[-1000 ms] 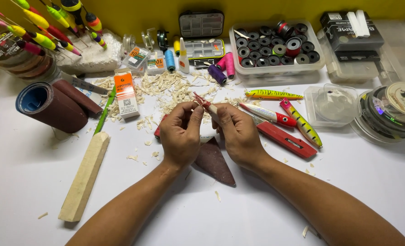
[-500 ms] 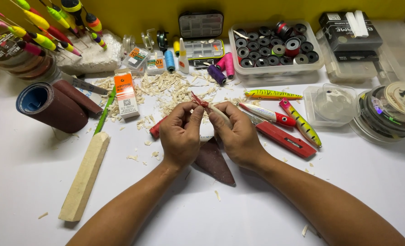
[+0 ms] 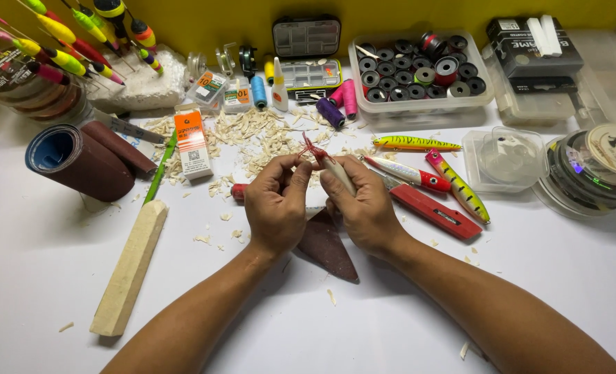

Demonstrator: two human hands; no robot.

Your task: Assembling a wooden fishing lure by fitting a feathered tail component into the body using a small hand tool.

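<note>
Balsa-like wood block – raw, matt; sandpaper rolls rough; painted lures glossy; spool tub clear plastic.

Pale wooden lure, red-tipped, tilted, held above table.

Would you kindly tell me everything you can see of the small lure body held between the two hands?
The lure body is a slim, pale, bare piece that looks like carved wood, tapered and unpainted. It tilts up and to the left, above the table, with a small red piece at its upper tip. The right hand grips its lower part, hiding that end; the left hand pinches near the red tip with its fingers. Wood shavings lie behind it.
</note>
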